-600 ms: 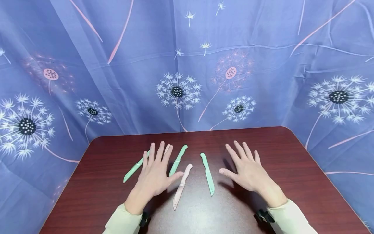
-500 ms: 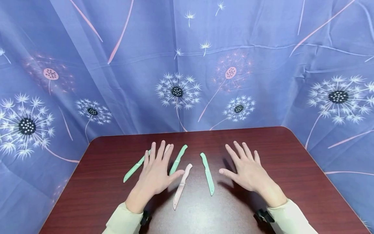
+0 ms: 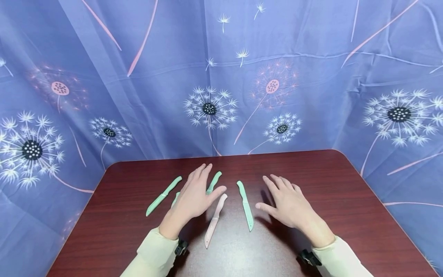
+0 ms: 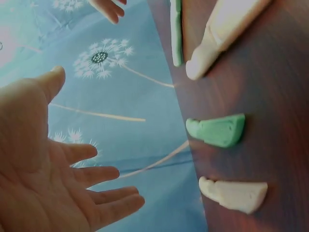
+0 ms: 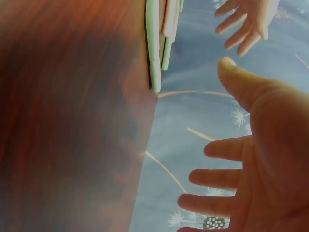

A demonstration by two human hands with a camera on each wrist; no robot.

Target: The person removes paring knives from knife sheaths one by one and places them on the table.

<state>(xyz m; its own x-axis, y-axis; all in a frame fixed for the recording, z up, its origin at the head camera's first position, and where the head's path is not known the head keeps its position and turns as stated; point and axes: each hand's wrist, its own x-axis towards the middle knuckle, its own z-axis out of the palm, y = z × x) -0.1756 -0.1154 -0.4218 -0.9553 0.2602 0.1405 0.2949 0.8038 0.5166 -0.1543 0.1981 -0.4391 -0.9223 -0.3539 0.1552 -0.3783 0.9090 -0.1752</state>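
Observation:
Several small sheathed fruit knives lie on the dark wooden table [image 3: 114, 231]. A green knife [image 3: 162, 197] is at the left, another green knife [image 3: 214, 183] shows behind my left hand [image 3: 195, 196], and a green knife [image 3: 246, 207] lies between both hands. Just beside my left thumb is a pale pink knife [image 3: 215, 222]. That hand hovers above the knives, thumb spread, fingers extended, holding nothing; it hides part of them. In the left wrist view, a second pale knife [image 4: 236, 194] lies past a green knife [image 4: 219, 131]. My right hand [image 3: 288, 206] hovers, relaxed and holding nothing, right of the knives.
A blue curtain [image 3: 166, 77] with dandelion prints hangs right behind the table's far edge and along both sides. Dark wrist straps with cameras sit below both hands, next to the pale sleeves [image 3: 154, 252].
My left hand has shifted right and turned, its fingers drawing closer together. The right hand has moved slightly left, its fingers bending a little. The knives have stayed put.

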